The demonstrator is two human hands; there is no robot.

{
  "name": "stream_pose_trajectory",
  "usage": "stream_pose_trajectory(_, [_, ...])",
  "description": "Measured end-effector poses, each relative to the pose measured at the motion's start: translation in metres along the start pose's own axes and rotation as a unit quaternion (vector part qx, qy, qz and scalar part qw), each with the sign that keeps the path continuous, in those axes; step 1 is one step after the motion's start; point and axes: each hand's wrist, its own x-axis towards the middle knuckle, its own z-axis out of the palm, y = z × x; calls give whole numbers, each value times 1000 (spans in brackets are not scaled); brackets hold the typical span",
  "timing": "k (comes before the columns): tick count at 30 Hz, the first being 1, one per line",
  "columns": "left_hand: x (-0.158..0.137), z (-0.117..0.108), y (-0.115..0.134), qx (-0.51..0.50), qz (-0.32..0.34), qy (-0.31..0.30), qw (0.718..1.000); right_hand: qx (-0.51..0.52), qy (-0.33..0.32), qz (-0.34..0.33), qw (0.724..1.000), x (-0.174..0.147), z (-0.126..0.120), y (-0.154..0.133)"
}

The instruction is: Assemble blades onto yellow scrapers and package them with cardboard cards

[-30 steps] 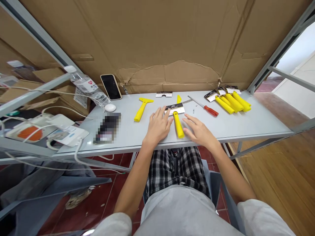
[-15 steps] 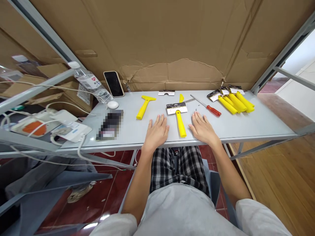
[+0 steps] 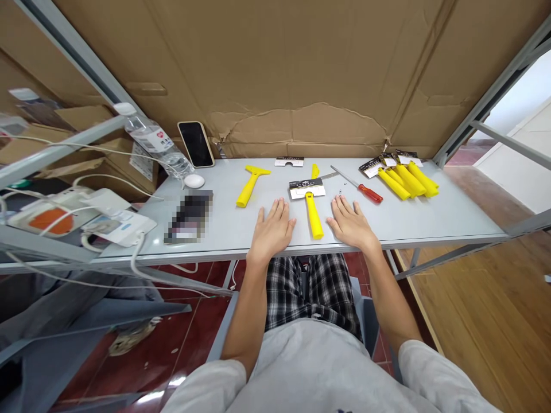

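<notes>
Carded yellow scraper (image 3: 314, 218): 1, middle of frame, lying on the tabletop (image 3: 422, 221) between the two hands, apart from both; handle points to the bottom edge
Its card (image 3: 307, 189): 1, across the head end; black band, white lower part, print too small to read
Left grip (image 3: 272, 230): flat on the tabletop, palm down, fingers long and slightly spread
Right grip (image 3: 350, 222): same pose, fingertips just beside some tiny dark bits (image 3: 340, 193), too small to count
Bare yellow T-handle (image 3: 248, 187): 1, left of centre
Loose card (image 3: 289, 162): 1, top centre, print not legible
Small yellow piece (image 3: 315, 171): 1, behind the carded scraper
Thin metal strip (image 3: 329, 175): 1, beside that piece
Red-handled screwdriver (image 3: 369, 193): 1, right of centre
Yellow handle pile (image 3: 408, 179): looks like 4, overlapping, right side; 3 cards showing, text unreadable
Bottle (image 3: 155, 140): upper left, red heart on label, wording too small
Phone (image 3: 196, 144): upper left, dark screen, propped up
</notes>
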Motion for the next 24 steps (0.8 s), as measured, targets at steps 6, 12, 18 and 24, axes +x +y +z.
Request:
stream_pose_trajectory(6, [0,-2,1,-8,-1,-1,1000,5,10,-6,1000,1,4,2])
stream_pose_trajectory(12, [0,-2,1,-18,-3,3,1000,20,26,-17,999,4,9,7])
stream_pose_trajectory(18, [0,-1,0,-25,-4,1,1000,26,24,-19,999,6,11,9])
stream_pose_trajectory(24, [0,-2,0,-21,-7,-3,1000,28,15,-12,999,4,8,6])
